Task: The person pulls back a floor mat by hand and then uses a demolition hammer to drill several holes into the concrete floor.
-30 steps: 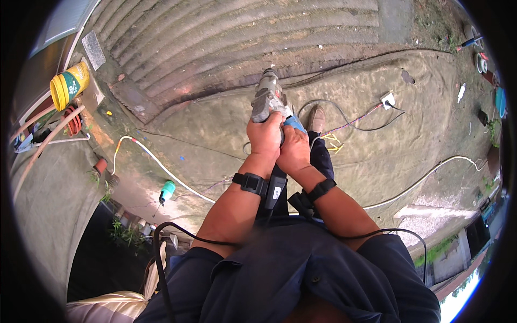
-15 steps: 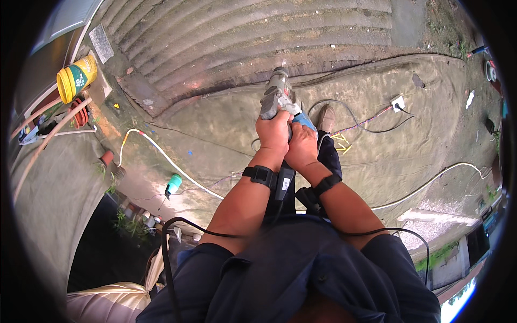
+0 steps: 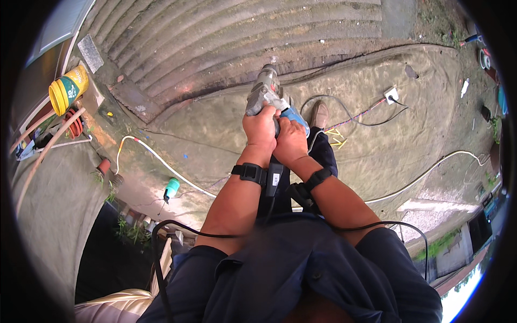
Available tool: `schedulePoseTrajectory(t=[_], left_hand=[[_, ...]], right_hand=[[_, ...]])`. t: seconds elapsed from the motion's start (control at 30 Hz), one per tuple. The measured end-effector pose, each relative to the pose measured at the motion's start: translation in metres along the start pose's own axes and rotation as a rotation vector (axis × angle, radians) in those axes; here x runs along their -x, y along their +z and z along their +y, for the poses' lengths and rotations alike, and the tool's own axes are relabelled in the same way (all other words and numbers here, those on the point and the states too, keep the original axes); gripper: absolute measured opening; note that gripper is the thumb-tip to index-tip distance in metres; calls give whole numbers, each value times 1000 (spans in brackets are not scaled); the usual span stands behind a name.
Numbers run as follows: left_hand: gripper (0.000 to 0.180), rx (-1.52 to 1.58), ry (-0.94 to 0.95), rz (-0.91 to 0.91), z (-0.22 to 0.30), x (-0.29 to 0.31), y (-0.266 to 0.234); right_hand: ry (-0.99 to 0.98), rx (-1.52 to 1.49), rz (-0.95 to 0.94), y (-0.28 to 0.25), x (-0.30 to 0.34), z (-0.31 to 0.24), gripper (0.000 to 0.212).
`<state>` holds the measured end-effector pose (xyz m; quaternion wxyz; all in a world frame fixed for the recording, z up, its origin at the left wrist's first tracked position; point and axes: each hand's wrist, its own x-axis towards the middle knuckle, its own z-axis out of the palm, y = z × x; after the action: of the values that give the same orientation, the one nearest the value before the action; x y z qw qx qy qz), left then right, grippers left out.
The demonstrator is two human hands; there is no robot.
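A grey-and-blue power drill [image 3: 264, 90], shaped like a rotary hammer, points away from me toward the ridged ground. My left hand [image 3: 259, 131] is wrapped round the grip beside its grey housing. Close against it, my right hand [image 3: 292, 140] is closed round the rear of the tool, next to the blue part of its body. Both sets of fingers are partly hidden. The drill's front end is just short of the lowest ridge, or against it; I cannot tell which.
Ridged steps [image 3: 231, 51] rise ahead. A white socket block [image 3: 391, 96] with cables lies right, near yellow pieces [image 3: 335, 137]. A pale hose [image 3: 167, 159] crosses the ground. A green-topped object [image 3: 172, 188] and yellow buckets [image 3: 70, 89] are left. My shoe [image 3: 320, 114] is beside the drill.
The whole view has shifted slightly, so the ground, drill and hands appear a little further left and up. Both hands keep their hold on the drill.
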<state>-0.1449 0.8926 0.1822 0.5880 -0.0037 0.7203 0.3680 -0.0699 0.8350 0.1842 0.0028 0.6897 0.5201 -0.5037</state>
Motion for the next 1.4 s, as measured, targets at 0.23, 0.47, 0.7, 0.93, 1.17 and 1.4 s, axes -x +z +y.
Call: schedulePoseTrajectory(t=[0.23, 0.47, 0.7, 0.93, 1.17, 1.4], left_hand=[[15, 13, 6, 19, 2, -1, 7], [15, 9, 6, 16, -3, -3, 15], [15, 7, 27, 10, -7, -8, 24], [14, 11, 45, 27, -5, -12, 31], [11, -17, 82, -16, -14, -18, 26], [12, -30, 18, 9, -8, -16, 27]], right_hand=[[8, -12, -24, -6, -5, -2, 50], [-58, -54, 86, 0, -8, 12, 46], [-70, -61, 117, -5, -13, 17, 43], [-117, -65, 167, -2, -19, 23, 42], [-108, -105, 159, 0, -24, 28, 39], [-239, -12, 291, 22, -29, 58, 39]])
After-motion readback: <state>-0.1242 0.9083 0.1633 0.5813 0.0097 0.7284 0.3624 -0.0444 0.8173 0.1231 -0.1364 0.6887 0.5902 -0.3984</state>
